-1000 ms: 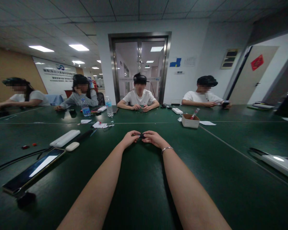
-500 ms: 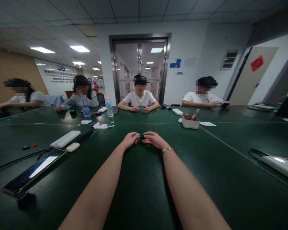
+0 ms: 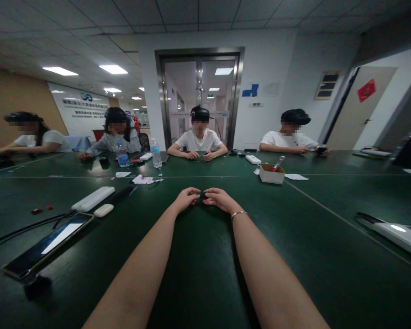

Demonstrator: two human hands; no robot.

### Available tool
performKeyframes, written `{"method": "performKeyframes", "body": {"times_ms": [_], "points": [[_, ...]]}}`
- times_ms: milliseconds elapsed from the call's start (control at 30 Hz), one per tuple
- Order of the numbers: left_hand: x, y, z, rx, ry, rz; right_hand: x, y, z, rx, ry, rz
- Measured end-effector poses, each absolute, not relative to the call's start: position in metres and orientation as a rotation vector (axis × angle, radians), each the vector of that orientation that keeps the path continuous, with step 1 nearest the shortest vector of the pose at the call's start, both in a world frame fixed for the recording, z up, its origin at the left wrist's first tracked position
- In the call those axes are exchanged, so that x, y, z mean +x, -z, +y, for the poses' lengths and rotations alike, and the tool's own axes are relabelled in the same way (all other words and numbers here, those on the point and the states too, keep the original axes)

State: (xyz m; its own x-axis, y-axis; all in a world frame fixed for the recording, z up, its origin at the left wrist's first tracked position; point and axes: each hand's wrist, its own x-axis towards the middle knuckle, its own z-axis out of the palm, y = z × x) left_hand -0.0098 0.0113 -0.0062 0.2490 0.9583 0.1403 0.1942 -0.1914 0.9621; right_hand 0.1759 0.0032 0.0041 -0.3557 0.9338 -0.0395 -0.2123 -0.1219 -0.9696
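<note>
Both arms reach forward over the dark green table [image 3: 202,256]. Between my fingertips is a small black object [image 3: 202,195] with a silvery end; it is too small for me to tell its kind. My right hand [image 3: 219,198], with a metal bangle at the wrist, is closed in a pinch on the black part. At the silvery end, the fingers of my left hand [image 3: 186,199] are closed too. The fingers partly hide the object.
To the left lie a phone [image 3: 50,246], a white power bank [image 3: 93,198], a small white case [image 3: 103,210] and a black cable. A cardboard box [image 3: 271,176] holds a tube-like item. Water bottles [image 3: 155,154] stand farther back. Several people sit across the table.
My left fingers have shifted very slightly around the silvery end of the small black object. Otherwise the hands and the table items stay where they were.
</note>
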Motion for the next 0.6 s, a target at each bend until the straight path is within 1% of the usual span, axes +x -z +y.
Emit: {"method": "performKeyframes", "body": {"times_ms": [600], "points": [[-0.0098, 0.0062, 0.0126, 1.621, -0.997, 1.083, 0.1761, -0.0028, 0.0048, -0.895, -1.635, -1.245]]}}
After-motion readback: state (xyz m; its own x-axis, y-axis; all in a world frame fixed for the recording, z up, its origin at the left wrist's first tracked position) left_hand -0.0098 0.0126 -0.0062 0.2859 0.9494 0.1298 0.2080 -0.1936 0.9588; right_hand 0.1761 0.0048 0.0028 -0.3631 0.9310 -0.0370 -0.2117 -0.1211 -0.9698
